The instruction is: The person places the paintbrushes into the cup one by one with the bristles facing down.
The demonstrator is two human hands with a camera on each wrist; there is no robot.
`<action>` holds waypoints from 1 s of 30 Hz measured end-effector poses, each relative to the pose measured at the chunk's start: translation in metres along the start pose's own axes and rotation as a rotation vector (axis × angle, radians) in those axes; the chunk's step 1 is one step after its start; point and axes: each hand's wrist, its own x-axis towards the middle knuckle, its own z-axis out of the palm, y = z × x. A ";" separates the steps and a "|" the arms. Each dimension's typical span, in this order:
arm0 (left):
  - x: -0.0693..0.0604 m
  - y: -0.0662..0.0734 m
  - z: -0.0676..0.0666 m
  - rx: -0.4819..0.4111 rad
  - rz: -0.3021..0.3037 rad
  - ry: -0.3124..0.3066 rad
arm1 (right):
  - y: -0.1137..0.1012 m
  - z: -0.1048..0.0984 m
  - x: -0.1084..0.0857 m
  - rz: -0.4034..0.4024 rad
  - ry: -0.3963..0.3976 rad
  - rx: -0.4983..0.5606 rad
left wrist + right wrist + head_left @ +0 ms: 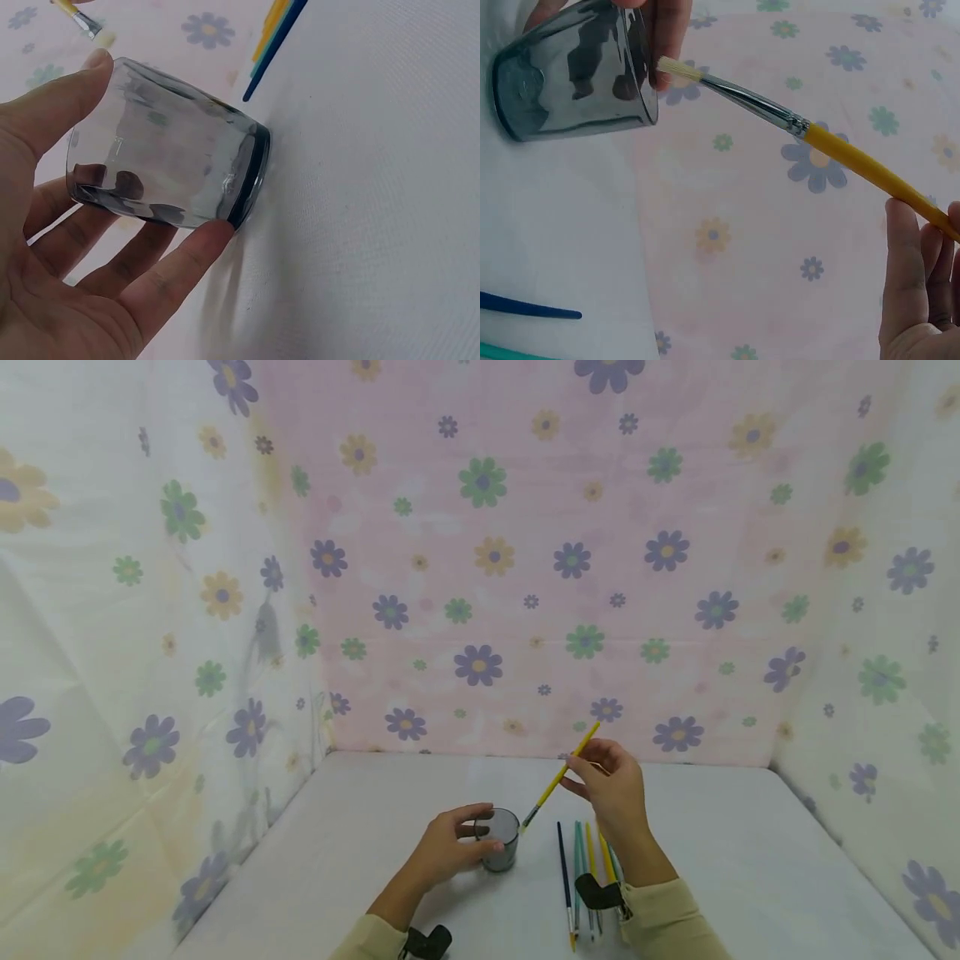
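A smoky clear glass (501,852) stands on the white table, and my left hand (454,850) grips it round the side, thumb and fingers on opposite sides in the left wrist view. The glass (165,150) looks empty. Up and to its right, my right hand (613,789) pinches a yellow paintbrush (558,779) by the handle. The brush slants with its pale bristles down, beside the glass rim. In the right wrist view the bristles of the brush (847,156) are just outside the glass mouth.
Several brushes with dark blue, teal and yellow handles (564,868) lie side by side on the table (360,802), right of the glass and partly under my right wrist. Flowered cloth walls (480,568) stand behind and at both sides.
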 end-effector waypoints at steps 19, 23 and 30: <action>0.002 0.003 -0.001 -0.043 -0.034 0.015 | 0.042 0.042 -0.013 -0.026 -0.014 -0.126; 0.001 0.004 0.000 -0.040 -0.026 0.023 | 0.044 0.043 -0.014 0.001 -0.010 -0.127; -0.001 0.005 0.003 -0.027 -0.037 0.023 | 0.050 0.043 -0.016 0.033 -0.003 -0.146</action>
